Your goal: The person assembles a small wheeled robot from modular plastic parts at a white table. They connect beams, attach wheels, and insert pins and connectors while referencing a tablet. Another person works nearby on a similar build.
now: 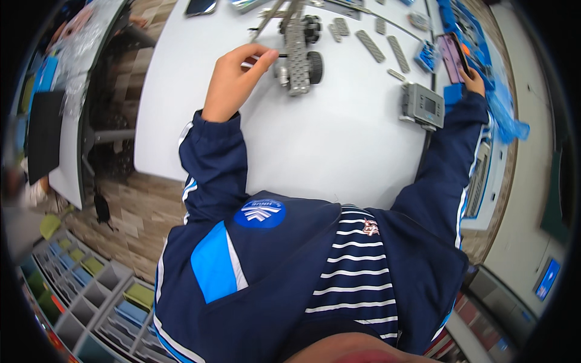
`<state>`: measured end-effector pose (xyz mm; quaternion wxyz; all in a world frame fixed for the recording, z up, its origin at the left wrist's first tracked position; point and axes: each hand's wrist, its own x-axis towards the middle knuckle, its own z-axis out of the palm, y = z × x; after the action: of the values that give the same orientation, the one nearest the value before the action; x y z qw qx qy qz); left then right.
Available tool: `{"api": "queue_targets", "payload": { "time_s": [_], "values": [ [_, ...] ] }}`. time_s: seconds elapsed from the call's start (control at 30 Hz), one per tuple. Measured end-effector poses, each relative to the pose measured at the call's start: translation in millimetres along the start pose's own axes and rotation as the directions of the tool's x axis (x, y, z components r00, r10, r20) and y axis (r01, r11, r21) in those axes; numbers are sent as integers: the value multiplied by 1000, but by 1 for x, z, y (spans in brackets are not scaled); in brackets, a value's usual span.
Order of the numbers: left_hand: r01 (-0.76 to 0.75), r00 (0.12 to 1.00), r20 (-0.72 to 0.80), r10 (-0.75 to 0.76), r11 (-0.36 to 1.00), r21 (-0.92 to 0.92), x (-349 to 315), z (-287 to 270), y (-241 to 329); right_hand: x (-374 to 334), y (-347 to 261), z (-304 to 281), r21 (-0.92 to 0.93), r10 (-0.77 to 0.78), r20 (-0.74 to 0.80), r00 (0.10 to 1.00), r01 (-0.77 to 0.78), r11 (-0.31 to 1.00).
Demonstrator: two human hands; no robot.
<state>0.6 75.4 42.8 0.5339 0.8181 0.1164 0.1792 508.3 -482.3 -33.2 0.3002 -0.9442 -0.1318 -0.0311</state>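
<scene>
Head view: wheeled build stands on the white table, upper middle, beyond the person's torso. L hand is at its L side, thumb & forefinger nearly meeting by a short dark pin; can't tell if it's pinched or just touched. R hand is closed round the near edge of a pinkish phone, by the blue tray at the table's R side.

Handling, my est.: build's grey perforated beams look stiff, prob. light to mod. weight; black wheels likely roll & grip a bit, so best hold = central beam, thumb one side, fingers the other; long thin bars up top prob. poor handles. Pin looks small, easy to drop. Phone prob. rigid, slick, screen fragile; hold by edges.

Nearby: loose grey beams, grey control box w/ small dark screen & keys, key marks too small to read.

Writing: round blue badge on the jacket has white chevrons + lettering; reddish emblem on striped shirt, not clearly legible. No readable label on the build.
</scene>
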Motion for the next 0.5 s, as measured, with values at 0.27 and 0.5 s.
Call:
{"api": "queue_targets", "payload": {
  "time_s": [0.27, 0.5],
  "values": [
    [44, 984, 175, -35, 998, -49, -20, -11, -18, -81, -159, -40, -206, -265, -345, 900, 203, 957],
    [-41, 989, 144, 38, 999, 16, -22, 7, -20, -221, -387, 38, -11, -650, -242, 721, 668, 744]
  ]
}}
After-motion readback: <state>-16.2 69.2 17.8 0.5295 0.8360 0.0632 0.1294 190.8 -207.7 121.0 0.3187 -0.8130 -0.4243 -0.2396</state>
